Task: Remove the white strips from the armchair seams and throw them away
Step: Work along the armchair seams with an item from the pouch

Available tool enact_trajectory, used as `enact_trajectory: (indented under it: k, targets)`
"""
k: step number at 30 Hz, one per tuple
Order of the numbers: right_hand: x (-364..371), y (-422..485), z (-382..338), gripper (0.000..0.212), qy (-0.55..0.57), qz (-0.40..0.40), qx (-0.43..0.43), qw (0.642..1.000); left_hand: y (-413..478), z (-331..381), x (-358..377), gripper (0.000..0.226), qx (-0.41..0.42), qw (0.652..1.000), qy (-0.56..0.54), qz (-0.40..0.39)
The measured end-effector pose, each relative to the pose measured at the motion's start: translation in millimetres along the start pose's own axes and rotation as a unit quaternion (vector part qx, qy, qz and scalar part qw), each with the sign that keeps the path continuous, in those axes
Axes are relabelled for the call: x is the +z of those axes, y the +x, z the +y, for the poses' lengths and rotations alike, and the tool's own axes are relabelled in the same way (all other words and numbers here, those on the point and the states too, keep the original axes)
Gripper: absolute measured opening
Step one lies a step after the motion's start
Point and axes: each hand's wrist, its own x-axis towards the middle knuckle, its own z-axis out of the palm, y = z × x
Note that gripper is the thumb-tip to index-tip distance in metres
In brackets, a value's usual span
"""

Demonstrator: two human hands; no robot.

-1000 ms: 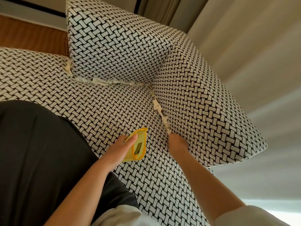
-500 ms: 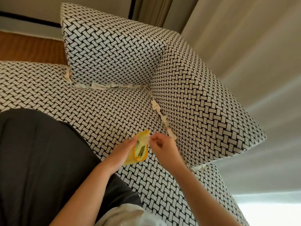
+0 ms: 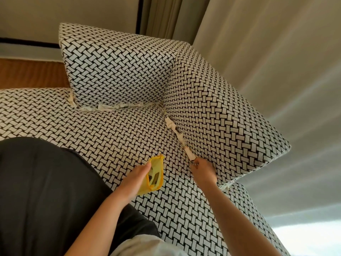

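Head view: I'm pinching the strip's (image 3: 176, 133) near end with my right hand (image 3: 202, 169); it's lying in the seam (image 3: 164, 112), running toward 11 o'clock. My left hand (image 3: 136, 179) is gripping the bag (image 3: 159, 169) at 9 o'clock. I reckon pulling slowly along the seam is working best, to avoid tearing.

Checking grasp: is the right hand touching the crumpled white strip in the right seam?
Touching. Head view: right hand pinches the lower end of the crumpled white strip.

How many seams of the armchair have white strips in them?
2: the far seam under the upright cushion, and the side seam that the right hand reaches. More may be hidden.
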Motion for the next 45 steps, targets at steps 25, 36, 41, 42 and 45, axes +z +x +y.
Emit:
enact_trajectory:
  k: [25, 36, 41, 42, 45]
  targets:
    - [6, -6, -25, 0.022, -0.164, -0.025, -0.028, 0.986, 3, -4, 0, 0.04, 0.001, 1.0, 0.021, -0.007]
    - [-19, -73, -74, 0.029, 0.214, -0.138, -0.312, 0.915, 21, -17, -2, 0.06, -0.026, 0.998, -0.024, 0.044]
    - [-20, -74, -67, 0.022, 0.273, -0.159, -0.305, 0.898, 15, -11, 0, 0.056, -0.017, 0.997, -0.035, 0.06]
    - [-20, -70, -62, 0.023, 0.297, -0.144, -0.272, 0.904, 14, -9, 0, 0.056, -0.018, 0.997, -0.033, 0.062]
    - [-12, -52, -35, 0.02, 0.251, -0.065, -0.161, 0.952, 13, -6, 0, 0.059, -0.032, 0.997, -0.022, 0.06]
